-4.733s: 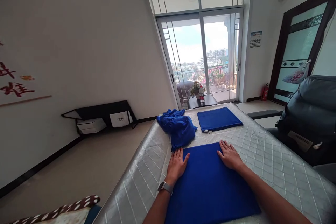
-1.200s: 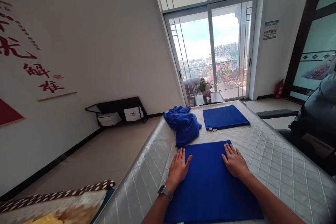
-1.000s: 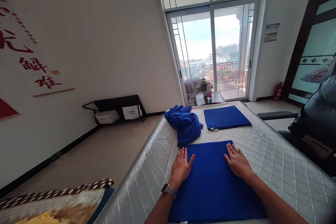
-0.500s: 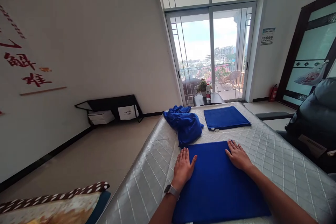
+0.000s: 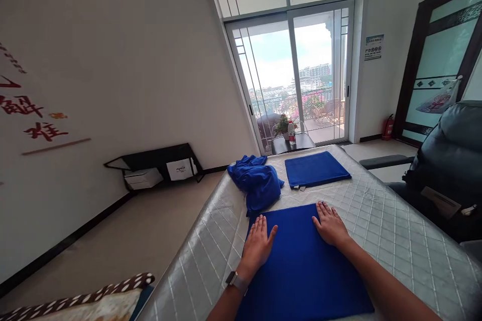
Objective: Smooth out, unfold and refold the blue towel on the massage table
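A flat blue cloth (image 5: 297, 266) lies spread on the mattress (image 5: 203, 256) right in front of me. My left hand (image 5: 258, 243) rests flat on its far left edge, fingers stretched and thumb apart. At the far right corner my right hand (image 5: 330, 223) lies flat too, palm down, holding nothing. Beyond my left hand is a crumpled heap of blue fabric (image 5: 258, 180). Farther off to the right sits a second blue cloth (image 5: 316, 169), folded into a neat flat rectangle with small white tags at its near edge.
A small dark table (image 5: 301, 144) with a plant (image 5: 282, 126) and a bottle (image 5: 291, 133) stands past the mattress's far end. A black armchair (image 5: 452, 160) is at the right. A low black rack (image 5: 158, 160) with white boxes lines the left wall.
The view has shifted slightly, so the scene sits a little farther left. Both hands stay flat at the cloth's far edges, and the cloths look unchanged.
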Tool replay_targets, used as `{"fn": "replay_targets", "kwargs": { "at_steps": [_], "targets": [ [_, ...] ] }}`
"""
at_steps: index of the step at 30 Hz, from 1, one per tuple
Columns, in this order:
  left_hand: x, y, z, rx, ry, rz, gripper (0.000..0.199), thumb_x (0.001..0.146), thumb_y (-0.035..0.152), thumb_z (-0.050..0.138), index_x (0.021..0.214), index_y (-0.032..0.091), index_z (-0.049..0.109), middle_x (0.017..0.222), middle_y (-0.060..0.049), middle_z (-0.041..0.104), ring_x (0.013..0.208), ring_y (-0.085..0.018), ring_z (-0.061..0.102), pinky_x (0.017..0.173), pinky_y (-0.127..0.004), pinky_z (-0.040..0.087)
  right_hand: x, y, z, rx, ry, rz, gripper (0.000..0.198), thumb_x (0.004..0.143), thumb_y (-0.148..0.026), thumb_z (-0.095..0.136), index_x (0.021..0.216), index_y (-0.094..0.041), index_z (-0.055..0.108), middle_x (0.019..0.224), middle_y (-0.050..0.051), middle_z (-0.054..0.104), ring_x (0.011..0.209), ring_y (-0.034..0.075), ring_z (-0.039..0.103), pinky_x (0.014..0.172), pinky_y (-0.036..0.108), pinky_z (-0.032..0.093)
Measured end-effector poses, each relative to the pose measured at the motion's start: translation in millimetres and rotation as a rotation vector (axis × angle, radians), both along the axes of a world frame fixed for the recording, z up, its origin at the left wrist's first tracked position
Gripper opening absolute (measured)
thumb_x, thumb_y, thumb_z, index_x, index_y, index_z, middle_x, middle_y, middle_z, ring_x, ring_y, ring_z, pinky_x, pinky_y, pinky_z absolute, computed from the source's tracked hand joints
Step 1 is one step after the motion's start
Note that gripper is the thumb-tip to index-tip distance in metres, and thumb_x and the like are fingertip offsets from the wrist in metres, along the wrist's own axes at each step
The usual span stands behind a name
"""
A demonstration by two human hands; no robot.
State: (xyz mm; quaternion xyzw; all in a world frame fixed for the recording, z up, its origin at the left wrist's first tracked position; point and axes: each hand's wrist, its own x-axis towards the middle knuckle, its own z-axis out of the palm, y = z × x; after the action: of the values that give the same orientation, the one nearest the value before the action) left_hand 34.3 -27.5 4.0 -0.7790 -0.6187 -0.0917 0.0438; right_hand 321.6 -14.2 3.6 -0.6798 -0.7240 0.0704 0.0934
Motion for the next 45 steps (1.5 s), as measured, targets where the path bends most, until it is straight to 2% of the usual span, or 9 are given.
{"fn": "replay_targets", "kwargs": {
  "at_steps": [7, 10, 12, 16, 21, 24, 27, 40, 45],
  "targets": [
    [127, 1, 11.1, 0.011, -0.073, -0.361, 0.073, 0.101, 0.057, 0.010, 0.151, 0.009, 0.033, 0.157, -0.013, 0.033, 0.148, -0.023, 0.024, 0.120, -0.041, 0.027, 3, -1, -3, 0.013, -0.012, 0.022, 0.069, 0.097, -0.044, 0.020, 0.156, -0.008, 0.019, 0.163, 0.009, 0.016, 0.150, 0.022, 0.005, 0.121, 0.044, 0.008],
    [162, 10, 4.7, 0.001, -0.111, -0.376, 0.071, 0.102, 0.054, 0.009, 0.152, 0.009, 0.032, 0.157, -0.014, 0.035, 0.148, -0.024, 0.024, 0.120, -0.043, 0.027, 6, -1, -7, 0.026, -0.056, 0.055, 0.064, 0.096, -0.033, 0.024, 0.155, -0.011, 0.022, 0.163, 0.007, 0.016, 0.150, 0.021, 0.006, 0.121, 0.043, 0.009],
    [166, 16, -0.9, 0.000, -0.117, -0.345, 0.069, 0.102, 0.052, 0.008, 0.152, 0.010, 0.031, 0.156, -0.014, 0.037, 0.147, -0.025, 0.025, 0.120, -0.046, 0.028, 6, 0, -8, 0.032, -0.063, 0.056, 0.063, 0.095, -0.032, 0.023, 0.155, -0.012, 0.023, 0.163, 0.007, 0.017, 0.150, 0.022, 0.007, 0.121, 0.044, 0.010],
    [136, 21, -6.3, 0.012, -0.092, -0.284, 0.069, 0.102, 0.053, 0.008, 0.154, 0.013, 0.029, 0.157, -0.012, 0.036, 0.148, -0.025, 0.023, 0.120, -0.048, 0.026, 4, 2, -6, 0.028, -0.032, 0.026, 0.067, 0.097, -0.043, 0.020, 0.155, -0.008, 0.021, 0.162, 0.010, 0.018, 0.150, 0.022, 0.007, 0.121, 0.045, 0.009],
    [58, 23, -2.6, -0.033, -0.058, -0.107, 0.075, 0.099, 0.061, 0.007, 0.152, 0.013, 0.032, 0.157, -0.011, 0.034, 0.147, -0.025, 0.026, 0.120, -0.046, 0.026, 3, 1, -2, 0.017, 0.002, 0.013, 0.071, 0.097, -0.047, 0.017, 0.156, -0.008, 0.017, 0.163, 0.008, 0.015, 0.150, 0.021, 0.003, 0.121, 0.044, 0.006],
    [12, 23, -2.6, -0.034, -0.026, -0.003, 0.081, 0.098, 0.063, 0.005, 0.151, 0.008, 0.033, 0.157, -0.014, 0.034, 0.146, -0.026, 0.030, 0.119, -0.045, 0.026, 3, 1, -2, 0.011, 0.000, 0.012, 0.070, 0.097, -0.047, 0.017, 0.156, -0.008, 0.018, 0.163, 0.007, 0.014, 0.150, 0.020, 0.003, 0.121, 0.044, 0.006],
    [-14, 21, -4.7, -0.011, -0.015, 0.059, 0.085, 0.097, 0.064, 0.004, 0.150, 0.004, 0.033, 0.156, -0.018, 0.035, 0.144, -0.027, 0.032, 0.118, -0.044, 0.027, 3, 2, -4, 0.014, -0.003, 0.006, 0.070, 0.098, -0.048, 0.017, 0.156, -0.008, 0.019, 0.163, 0.007, 0.015, 0.150, 0.020, 0.004, 0.121, 0.043, 0.006],
    [-21, 20, -8.4, 0.032, -0.077, 0.068, 0.085, 0.097, 0.067, 0.009, 0.149, 0.007, 0.037, 0.154, -0.017, 0.039, 0.145, -0.029, 0.030, 0.118, -0.046, 0.026, 1, 3, -8, 0.027, -0.037, -0.006, 0.070, 0.098, -0.050, 0.017, 0.157, -0.012, 0.017, 0.163, 0.007, 0.017, 0.150, 0.020, 0.008, 0.121, 0.043, 0.008],
    [-20, 16, -4.2, 0.016, -0.081, 0.072, 0.087, 0.096, 0.067, 0.008, 0.148, 0.004, 0.037, 0.154, -0.019, 0.038, 0.146, -0.029, 0.029, 0.118, -0.045, 0.026, -2, 0, -2, 0.014, -0.059, -0.008, 0.070, 0.098, -0.050, 0.016, 0.156, -0.012, 0.017, 0.163, 0.007, 0.017, 0.150, 0.020, 0.008, 0.121, 0.042, 0.008]
  ]
}}
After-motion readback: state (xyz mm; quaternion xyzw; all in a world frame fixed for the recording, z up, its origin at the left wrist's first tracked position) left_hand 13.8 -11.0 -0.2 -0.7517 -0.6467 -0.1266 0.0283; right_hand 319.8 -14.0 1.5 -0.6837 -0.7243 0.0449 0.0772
